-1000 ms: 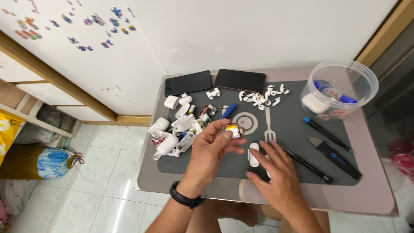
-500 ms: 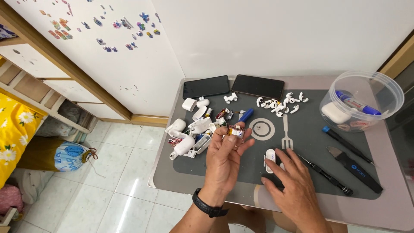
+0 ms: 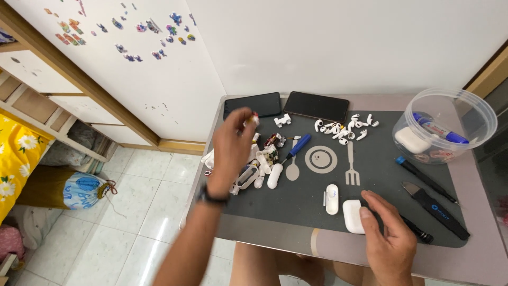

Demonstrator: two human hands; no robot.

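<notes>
The left hand (image 3: 231, 145) is lifted above the left part of the dark work mat (image 3: 370, 185), its fingertips pinched on a tiny white earbud part (image 3: 254, 119) with a reddish speck, held over the heap of white casings and earbud pieces (image 3: 256, 164) near the mat's left edge. The right hand (image 3: 389, 233) rests at the mat's near edge, fingers spread and loose, its thumb touching a white charging case (image 3: 352, 215) without closing on anything; a smaller white oval case (image 3: 332, 198) lies just beside. The pinched part looks very light, stiff, smooth and probably brittle, so it likely slips easily; a gentle fingertip pinch across its broader sides seems safest. Two dark phones (image 3: 288, 104) lie along the far edge, and a clear tub (image 3: 444, 132) stands at the far right corner.
</notes>
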